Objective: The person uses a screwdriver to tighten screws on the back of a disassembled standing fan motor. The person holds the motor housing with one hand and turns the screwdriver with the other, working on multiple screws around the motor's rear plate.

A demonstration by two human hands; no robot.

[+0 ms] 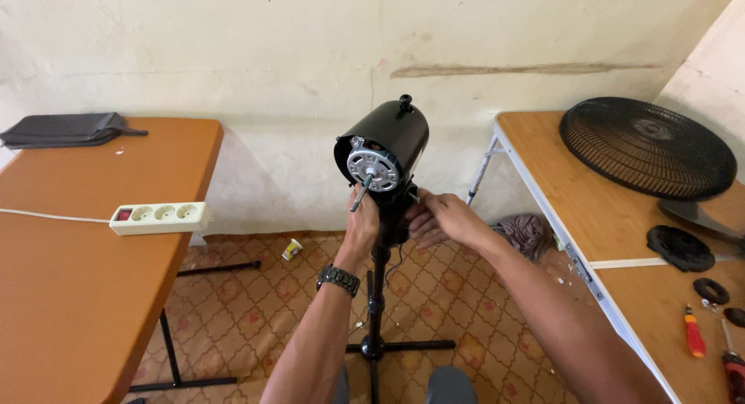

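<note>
Already the fan is stripped: both hands work under the bare fan motor [382, 152] on its stand [375, 311]. The left hand [362, 221] is closed around the neck; the right hand [444, 218] touches it with loosely curled fingers. Farther right, the grille [646, 146] lies on the table [597, 218], with screwdrivers [693, 332] nearby.

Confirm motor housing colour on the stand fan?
Glossy black motor housing, with a silver metal front plate; the head view shows it best.

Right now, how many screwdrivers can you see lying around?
2. A small orange-handled screwdriver lies on the wooden right-hand table near its front edge; a red-and-black-handled screwdriver lies just right of it, partly cut off. Others may be out of frame.
</note>
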